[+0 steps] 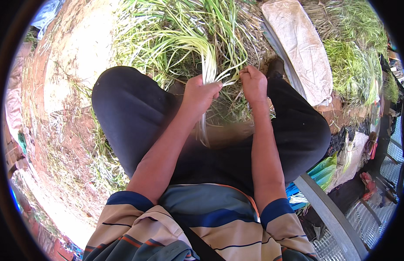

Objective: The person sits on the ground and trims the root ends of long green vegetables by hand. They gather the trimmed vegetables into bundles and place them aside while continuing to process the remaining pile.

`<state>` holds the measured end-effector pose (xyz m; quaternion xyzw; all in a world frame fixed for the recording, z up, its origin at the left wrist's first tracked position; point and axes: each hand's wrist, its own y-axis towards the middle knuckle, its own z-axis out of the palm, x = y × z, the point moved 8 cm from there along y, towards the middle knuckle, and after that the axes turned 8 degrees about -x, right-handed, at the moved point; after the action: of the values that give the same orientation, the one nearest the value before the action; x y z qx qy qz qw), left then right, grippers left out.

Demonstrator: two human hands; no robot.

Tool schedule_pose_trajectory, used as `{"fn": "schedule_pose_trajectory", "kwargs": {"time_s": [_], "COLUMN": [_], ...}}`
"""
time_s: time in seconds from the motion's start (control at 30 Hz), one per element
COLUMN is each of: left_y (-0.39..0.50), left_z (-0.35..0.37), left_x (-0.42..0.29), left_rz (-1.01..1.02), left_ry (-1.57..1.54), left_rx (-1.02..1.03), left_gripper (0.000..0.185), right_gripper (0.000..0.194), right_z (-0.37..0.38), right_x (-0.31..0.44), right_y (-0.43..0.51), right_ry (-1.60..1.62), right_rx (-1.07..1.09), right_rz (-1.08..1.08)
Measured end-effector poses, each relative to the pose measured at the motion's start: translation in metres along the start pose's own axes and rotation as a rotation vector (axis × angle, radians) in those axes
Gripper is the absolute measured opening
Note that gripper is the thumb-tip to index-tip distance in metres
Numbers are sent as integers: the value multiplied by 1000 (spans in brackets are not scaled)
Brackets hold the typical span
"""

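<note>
My left hand (202, 94) is closed around a bunch of long green leafy stalks with pale stems (209, 65); their lower ends hang below the fist. The leaves fan up and away from me. Just to its right, my right hand (253, 81) has its thumb and fingers pinched at the edge of a few strands that bend out from the bunch. Beyond both hands lies a large heap of the same green stalks (185, 19). Loose bits of leaf lie on the ground between my legs.
My bent knees in dark trousers flank the hands. A long, pale, stained sack or cushion (300, 49) lies at the upper right, beside more green stalks (349, 68). Scraps litter the brown ground (68, 140) on the left. A metal bar (332, 215) stands at the lower right.
</note>
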<state>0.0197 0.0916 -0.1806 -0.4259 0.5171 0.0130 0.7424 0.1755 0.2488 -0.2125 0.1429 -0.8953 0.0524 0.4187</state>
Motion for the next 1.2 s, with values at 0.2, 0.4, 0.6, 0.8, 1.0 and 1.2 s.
{"fn": "schedule_pose_trajectory", "kwargs": {"time_s": [0.2, 0.4, 0.6, 0.8, 1.0, 1.2], "left_y": [-4, -8, -10, -14, -19, -27], "left_z": [-12, -6, -11, -16, -14, -18], "left_x": [2, -1, 1, -3, -7, -11], "left_rz": [-80, -91, -115, -133, -144, -161], "left_ry": [-49, -65, -118, -159, -99, -169], "left_rx": [-51, -12, -50, -54, -41, -32], "left_gripper": [17, 17, 13, 14, 17, 17], "right_gripper": [18, 35, 32, 20, 19, 19], "right_z": [-17, 11, 24, 20, 17, 12], "right_x": [-78, -52, -25, -21, -59, -149], "right_y": [-5, 11, 0, -8, -1, -16], "right_ry": [-15, 57, -54, -103, 77, 362], "right_rx": [-179, -48, 3, 47, -108, -257], "right_rz": [492, 117, -47, -33, 196, 857]}}
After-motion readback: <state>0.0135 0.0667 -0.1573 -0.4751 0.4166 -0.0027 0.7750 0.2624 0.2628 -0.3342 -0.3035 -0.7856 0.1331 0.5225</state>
